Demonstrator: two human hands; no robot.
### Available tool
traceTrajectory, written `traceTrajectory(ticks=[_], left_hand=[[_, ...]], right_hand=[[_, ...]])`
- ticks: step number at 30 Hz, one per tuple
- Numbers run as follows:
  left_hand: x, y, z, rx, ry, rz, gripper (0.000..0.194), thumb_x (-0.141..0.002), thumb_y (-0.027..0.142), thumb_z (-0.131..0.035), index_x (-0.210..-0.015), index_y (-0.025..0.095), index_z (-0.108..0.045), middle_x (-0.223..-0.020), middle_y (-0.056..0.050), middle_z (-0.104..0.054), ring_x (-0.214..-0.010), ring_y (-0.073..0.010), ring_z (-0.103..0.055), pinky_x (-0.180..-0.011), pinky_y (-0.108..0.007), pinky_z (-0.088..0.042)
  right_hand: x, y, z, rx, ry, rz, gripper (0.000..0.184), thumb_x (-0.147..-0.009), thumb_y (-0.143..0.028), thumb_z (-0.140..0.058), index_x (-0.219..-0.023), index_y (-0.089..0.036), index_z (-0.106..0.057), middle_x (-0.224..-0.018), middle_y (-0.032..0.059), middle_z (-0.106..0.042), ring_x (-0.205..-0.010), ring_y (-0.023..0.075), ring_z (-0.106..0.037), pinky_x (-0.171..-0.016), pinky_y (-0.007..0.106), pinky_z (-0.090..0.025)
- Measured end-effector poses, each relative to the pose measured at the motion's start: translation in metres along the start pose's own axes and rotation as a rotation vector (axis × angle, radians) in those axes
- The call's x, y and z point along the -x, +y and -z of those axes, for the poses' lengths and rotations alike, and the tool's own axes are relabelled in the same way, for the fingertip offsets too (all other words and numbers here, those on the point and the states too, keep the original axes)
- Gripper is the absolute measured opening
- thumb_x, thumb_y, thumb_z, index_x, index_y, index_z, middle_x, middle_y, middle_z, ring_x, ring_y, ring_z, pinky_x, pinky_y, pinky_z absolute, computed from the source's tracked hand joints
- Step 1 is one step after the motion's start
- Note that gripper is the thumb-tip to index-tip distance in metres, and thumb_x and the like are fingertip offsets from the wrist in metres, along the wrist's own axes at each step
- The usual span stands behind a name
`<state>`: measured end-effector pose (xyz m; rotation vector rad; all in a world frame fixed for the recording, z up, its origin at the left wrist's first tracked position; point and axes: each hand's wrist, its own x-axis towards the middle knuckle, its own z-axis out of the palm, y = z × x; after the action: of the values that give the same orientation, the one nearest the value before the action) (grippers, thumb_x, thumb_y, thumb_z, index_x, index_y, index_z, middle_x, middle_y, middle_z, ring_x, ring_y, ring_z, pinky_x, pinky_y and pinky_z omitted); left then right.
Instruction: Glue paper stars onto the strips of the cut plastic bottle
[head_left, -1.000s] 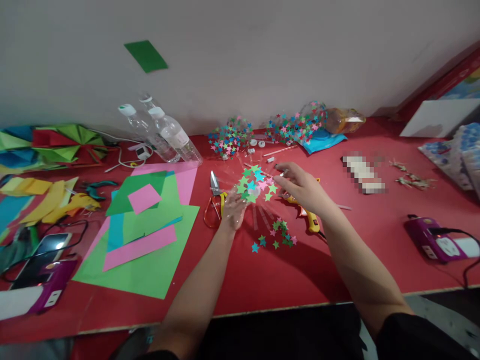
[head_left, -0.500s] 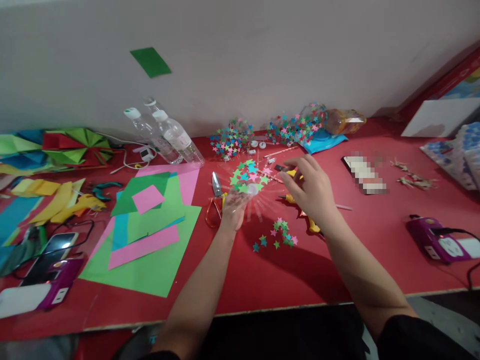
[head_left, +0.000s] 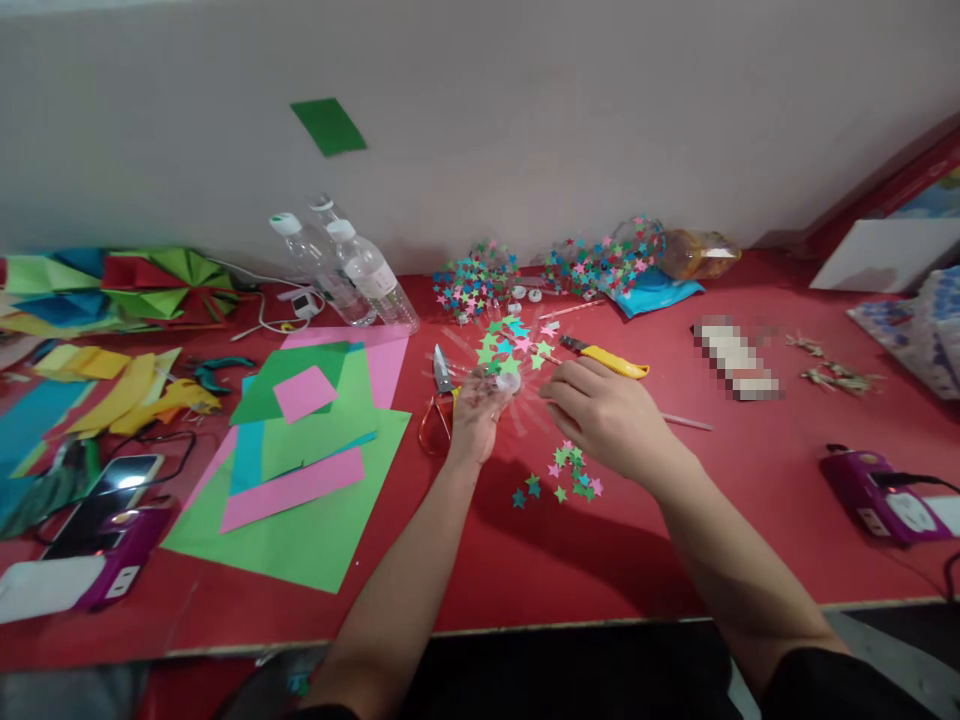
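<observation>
Observer: State the workpiece's position and the step in hand.

Operator: I have the clear plastic piece (head_left: 502, 353) at the middle of the red surface (head_left: 525, 580), midway between the near and far edges. Strips spread from its pale round centre, and green, blue and pink stars sit on it. I judge the step to be detail work at its right flank: one hand steadies, the other works.

Observer: What does the next move call for?

Operator: In my judgement, a steady left hand and small fingertip motions on the right. A sudden pull could bend the thin strips.

Observer: Report each hand's pose.

Operator: The left hand (head_left: 474, 415) grips the piece from its near left side, forearm rising from the near edge. The right hand (head_left: 600, 410) is palm down, fingers bent and tips drawn together beside the strips. I cannot tell whether it pinches anything.

Observer: Adjacent items?

Operator: Loose stars (head_left: 575, 457) lie toward the near edge. Scissors (head_left: 442, 372) lie just beside the left hand, and a yellow cutter (head_left: 611, 361) lies just beyond the right. Coloured paper sheets (head_left: 300, 460) overlap toward the left edge. Two star-covered clear pieces (head_left: 476, 280) stand along the far edge.
</observation>
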<state>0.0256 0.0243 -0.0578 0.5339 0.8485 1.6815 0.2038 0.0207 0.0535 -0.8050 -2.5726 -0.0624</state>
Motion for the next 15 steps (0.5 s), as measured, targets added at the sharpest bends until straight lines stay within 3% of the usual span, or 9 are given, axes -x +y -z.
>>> traceTrajectory(ticks=[5,15], left_hand=[[0.002,-0.001,-0.004,-0.025,0.030,0.002,0.047,-0.047,0.020,-0.090,-0.080,0.021,-0.057,-0.078,0.003,-0.070,-0.067,-0.0129,-0.067,-0.062,-0.025,-0.053],[0.005,-0.005,-0.006,-0.023,0.014,0.019,0.049,-0.046,0.020,-0.090,-0.083,0.022,-0.059,-0.077,0.004,-0.070,-0.074,-0.0137,-0.068,-0.078,-0.029,-0.054]], right_hand=[[-0.001,0.001,-0.008,0.060,0.030,-0.008,0.022,-0.095,-0.018,-0.043,-0.086,-0.017,-0.064,-0.087,0.0058,-0.064,-0.080,0.0168,-0.052,-0.069,0.031,-0.042],[-0.002,0.006,-0.015,0.056,0.116,-0.012,0.023,-0.096,-0.020,-0.043,-0.084,-0.017,-0.063,-0.086,0.0055,-0.064,-0.080,0.0167,-0.051,-0.068,0.030,-0.041]])
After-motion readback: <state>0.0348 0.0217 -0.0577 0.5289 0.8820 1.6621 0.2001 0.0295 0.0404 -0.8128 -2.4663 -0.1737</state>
